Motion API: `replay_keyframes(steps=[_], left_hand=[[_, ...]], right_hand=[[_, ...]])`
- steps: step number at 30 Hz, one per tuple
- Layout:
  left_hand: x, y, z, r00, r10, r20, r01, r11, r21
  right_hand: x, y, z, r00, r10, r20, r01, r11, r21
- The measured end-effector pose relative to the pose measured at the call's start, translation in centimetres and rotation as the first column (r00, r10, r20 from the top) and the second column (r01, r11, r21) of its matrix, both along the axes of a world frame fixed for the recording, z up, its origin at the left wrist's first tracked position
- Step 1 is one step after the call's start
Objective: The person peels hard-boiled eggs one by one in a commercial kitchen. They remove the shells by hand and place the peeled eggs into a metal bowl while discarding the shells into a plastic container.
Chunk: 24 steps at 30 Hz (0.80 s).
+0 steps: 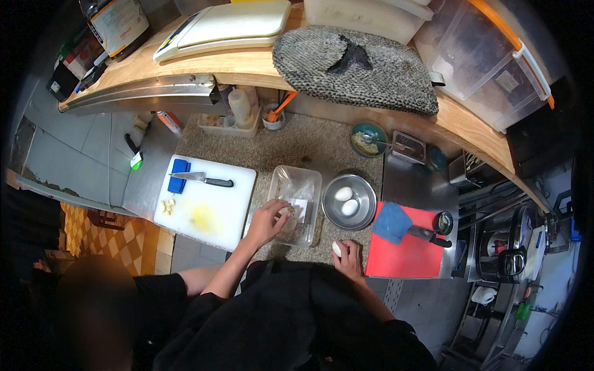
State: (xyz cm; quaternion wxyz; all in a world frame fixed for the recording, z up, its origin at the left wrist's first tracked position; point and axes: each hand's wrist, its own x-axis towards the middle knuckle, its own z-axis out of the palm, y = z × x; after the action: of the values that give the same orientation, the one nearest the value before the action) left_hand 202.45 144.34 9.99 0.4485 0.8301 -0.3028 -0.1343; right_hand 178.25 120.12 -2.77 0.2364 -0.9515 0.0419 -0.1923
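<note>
My left hand (268, 223) reaches over the near left wall of a clear plastic container (317, 204). Its thumb and fingers curl about a pale, speckled piece (287, 212), perhaps eggshell; the fingers partly hide it. A clear plastic bag and a white paper slip (300, 209) lie inside the container. Near the counter's front edge, my right hand (349, 258) holds a white egg (336, 249). Two more white eggs (344, 194) rest in a steel bowl (372, 204), just beyond that hand.
A white cutting board (236, 195) at left bears a knife (218, 182), a folded blue cloth (178, 175) and pale pieces (167, 206). At right, a red board (403, 259) carries another knife (429, 236) and a blue cloth (392, 222). A wooden shelf (246, 65) overhangs the back. Someone stands close at left.
</note>
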Motion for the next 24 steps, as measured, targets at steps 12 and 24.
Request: replay_keyframes(steps=[12,24], left_hand=[[-1.5,-0.5,-1.3,1.0,-0.018,-0.008,0.018,0.999,-0.041],[-3.5,-2.4,-1.2,0.839,-0.101,-0.535,-0.049,0.964,-0.26]], right_hand=[[1.0,-0.5,1.1,0.999,0.031,-0.027,-0.029,0.997,0.072],[10.5,4.0,8.5,0.996,-0.021,0.083,-0.024,0.86,0.509]])
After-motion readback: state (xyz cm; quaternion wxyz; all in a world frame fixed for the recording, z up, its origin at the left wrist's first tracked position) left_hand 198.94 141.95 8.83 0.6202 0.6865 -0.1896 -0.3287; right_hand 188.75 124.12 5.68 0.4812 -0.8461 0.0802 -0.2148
